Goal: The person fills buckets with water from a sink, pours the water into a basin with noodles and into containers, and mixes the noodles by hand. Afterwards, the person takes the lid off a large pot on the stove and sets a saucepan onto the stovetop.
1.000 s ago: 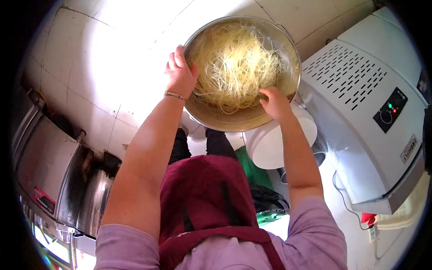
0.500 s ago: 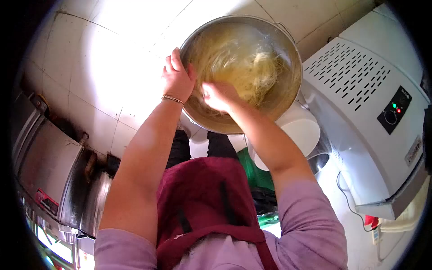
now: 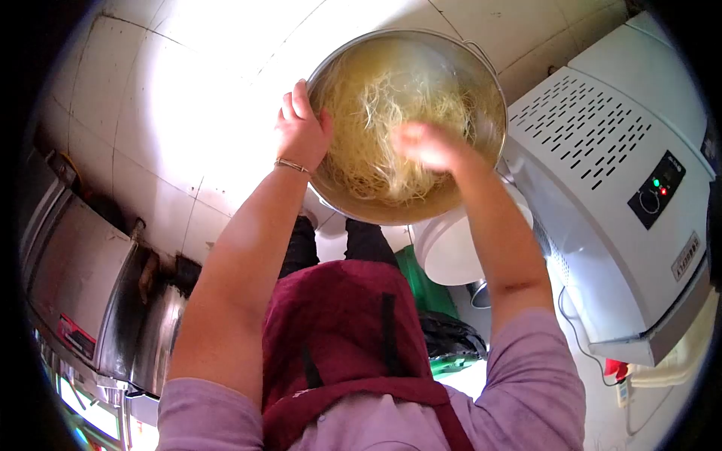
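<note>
In the head view, the only one given, a metal basin (image 3: pixel 489 128) is seen near the top, and a loose heap of pale, thin strands (image 3: pixel 361 143) lies inside it. The basin's left rim is held by the left hand (image 3: pixel 302 134): the fingers are slightly parted along the outside and the thumb is set toward the inside, with the rim between them. The right hand (image 3: pixel 430 144) is seen over the strands, blurred; its fingers look partly curled, but whether any strands are gripped cannot be told. The step in hand is judged to be the loosening or turning of the strands by the right hand. For such work a steady rim and a light lift from below would be called for, so that none are flung out. Counted, there are two hands, one basin, one heap of strands, its single strands too many to be numbered, one white bucket (image 3: pixel 444 252) partly hidden below the basin, and one white machine (image 3: pixel 602 244) at the right
</note>
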A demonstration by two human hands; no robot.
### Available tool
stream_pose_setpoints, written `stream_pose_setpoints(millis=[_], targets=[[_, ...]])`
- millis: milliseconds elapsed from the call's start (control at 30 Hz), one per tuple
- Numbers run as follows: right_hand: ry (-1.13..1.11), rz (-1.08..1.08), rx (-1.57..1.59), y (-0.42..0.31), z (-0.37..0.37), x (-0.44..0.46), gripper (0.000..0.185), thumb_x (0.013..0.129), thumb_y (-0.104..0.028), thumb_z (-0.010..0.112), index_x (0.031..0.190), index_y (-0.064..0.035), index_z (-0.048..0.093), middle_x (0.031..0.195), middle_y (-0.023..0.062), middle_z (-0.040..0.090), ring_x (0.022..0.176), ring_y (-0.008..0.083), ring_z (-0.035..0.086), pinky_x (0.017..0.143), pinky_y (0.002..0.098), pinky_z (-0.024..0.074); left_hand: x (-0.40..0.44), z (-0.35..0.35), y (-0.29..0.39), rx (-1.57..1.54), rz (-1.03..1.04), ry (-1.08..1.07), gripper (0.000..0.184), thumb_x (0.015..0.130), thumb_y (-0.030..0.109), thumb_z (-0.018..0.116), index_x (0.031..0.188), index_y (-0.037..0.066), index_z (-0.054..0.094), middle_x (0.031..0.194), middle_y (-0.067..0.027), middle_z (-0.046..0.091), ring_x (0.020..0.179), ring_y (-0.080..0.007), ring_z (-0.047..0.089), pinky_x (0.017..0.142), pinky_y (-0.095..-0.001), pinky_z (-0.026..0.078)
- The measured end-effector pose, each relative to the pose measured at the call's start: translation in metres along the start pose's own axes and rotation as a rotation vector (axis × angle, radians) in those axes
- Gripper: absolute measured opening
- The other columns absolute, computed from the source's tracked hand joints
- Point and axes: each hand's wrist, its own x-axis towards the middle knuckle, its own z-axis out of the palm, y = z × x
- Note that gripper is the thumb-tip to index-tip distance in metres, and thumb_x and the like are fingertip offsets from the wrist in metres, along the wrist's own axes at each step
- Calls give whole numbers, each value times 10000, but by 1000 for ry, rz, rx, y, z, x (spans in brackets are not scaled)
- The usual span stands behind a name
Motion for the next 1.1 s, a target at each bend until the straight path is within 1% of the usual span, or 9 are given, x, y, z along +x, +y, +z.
stream_pose_setpoints(millis=[67, 167, 300, 467, 633, 800, 967, 1033, 1100], targets=[[387, 75, 38, -5, -40, 26, 351, 943, -361, 408, 1177, -140, 549, 979, 120, 648, 814, 232, 636, 856, 365, 472, 2, 2, -1, 1, 6, -2, 594, 819, 234, 545, 1304, 27, 270, 1120, -233, 466, 916, -395, 560, 734, -444, 520], [527, -130, 78, 16, -68, 103, 489, 892, -436, 490, 1291, -153, 476, 1221, 124, 560, 1079, 260, 567, 946, 389, 428, 3, 0, -3, -29, 4, -10, 591, 813, 218, 552, 1296, 17, 278, 1091, -224, 479, 895, -389, 564, 720, -442, 520], [178, 84, 6, -4, -49, 173, 750, 843, -536, 521, 1411, -116, 271, 1452, 136, 268, 1323, 281, 300, 1082, 388, 276, 4, -4, 0, -34, 21, -5, 584, 802, 181, 565, 1282, -8, 290, 1046, -214, 493, 862, -378, 571, 701, -430, 522], [26, 134, -83, -9, -21, 210, 772, 823, -495, 577, 1401, -78, 282, 1447, 139, 281, 1299, 280, 329, 1069, 413, 293, 4, -2, -2, -58, 49, 4, 591, 793, 168, 578, 1275, -20, 293, 1039, -202, 491, 870, -357, 562, 689, -416, 522], [-389, 120, 385, 5, 1, 182, 506, 843, -346, 569, 1255, -65, 487, 1305, 166, 470, 1158, 285, 474, 980, 405, 383, 5, -1, -1, -28, 58, 10, 607, 794, 173, 575, 1290, -14, 278, 1047, -215, 489, 877, -369, 557, 703, -433, 517], [-440, -51, -183, -25, -21, 51, 362, 832, -206, 532, 1151, -38, 564, 1100, 158, 610, 981, 262, 595, 855, 341, 465, 3, -1, -1, -19, 35, -5, 632, 787, 180, 575, 1308, 5, 263, 1075, -228, 483, 891, -387, 560, 714, -452, 518], [-327, -48, -242, 30, 11, -18, 421, 763, -248, 624, 1169, -148, 580, 1029, 139, 628, 977, 311, 594, 859, 366, 456, 2, -1, 0, -17, 28, -4, 621, 794, 187, 566, 1308, 9, 267, 1092, -219, 478, 898, -387, 559, 728, -440, 518], [-266, -225, -671, 29, 17, -32, 439, 756, -332, 660, 1161, -179, 587, 1047, 144, 623, 995, 303, 589, 896, 398, 443, 2, 0, 0, -9, 17, -12, 616, 797, 189, 565, 1308, 10, 270, 1095, -215, 478, 901, -384, 559, 732, -437, 517], [7, -232, -551, 16, 0, -23, 445, 781, -381, 642, 1150, -140, 586, 1081, 137, 608, 1026, 293, 573, 924, 415, 431, 1, 1, -1, 9, 15, 4, 615, 798, 193, 569, 1306, 9, 273, 1097, -215, 477, 898, -385, 560, 733, -434, 518]])
